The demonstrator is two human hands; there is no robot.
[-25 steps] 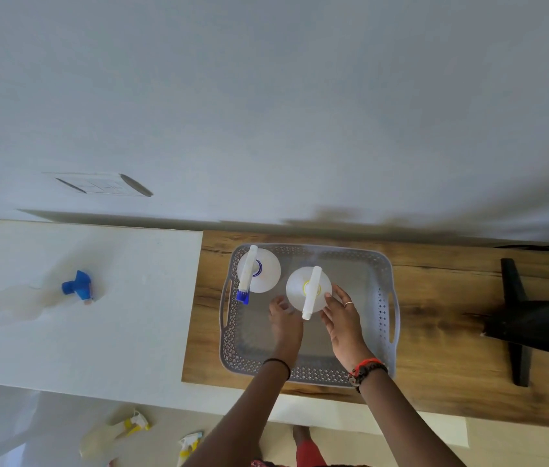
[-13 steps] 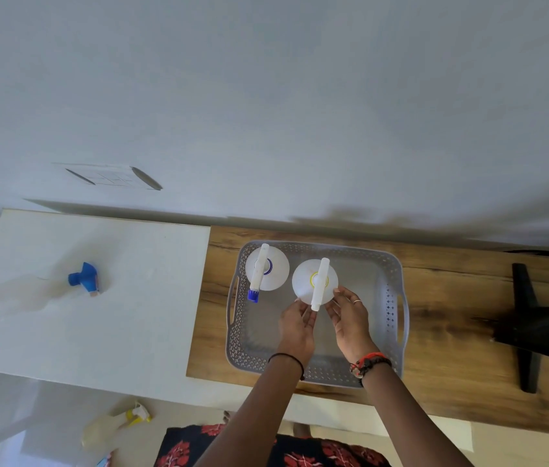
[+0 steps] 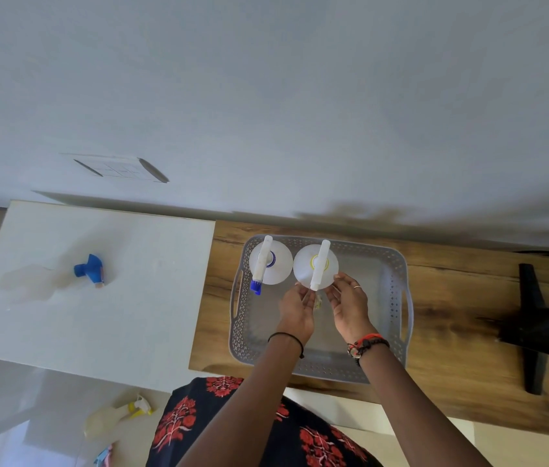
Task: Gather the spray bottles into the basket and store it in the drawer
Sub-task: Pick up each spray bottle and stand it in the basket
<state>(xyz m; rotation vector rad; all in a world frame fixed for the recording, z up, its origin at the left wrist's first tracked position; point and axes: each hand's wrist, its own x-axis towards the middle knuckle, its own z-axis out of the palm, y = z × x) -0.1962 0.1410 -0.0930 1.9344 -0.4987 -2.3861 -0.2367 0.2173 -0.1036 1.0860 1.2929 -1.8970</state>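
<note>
Hovering open and empty at frame centre, the left hand (image 3: 296,308) and right hand (image 3: 347,306) are flanking the yellow-collared spray bottle (image 3: 315,266) standing in the basket (image 3: 397,298), risking knocking it over.

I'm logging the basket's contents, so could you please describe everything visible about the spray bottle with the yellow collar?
The spray bottle with the yellow collar stands upright in the basket, near its far wall, seen from above. Its round body looks like translucent white plastic, with a yellow ring at the neck and a long white trigger head pointing toward the person. A second bottle stands close on its left. Both hands are open, fingertips at its near edge.
</note>
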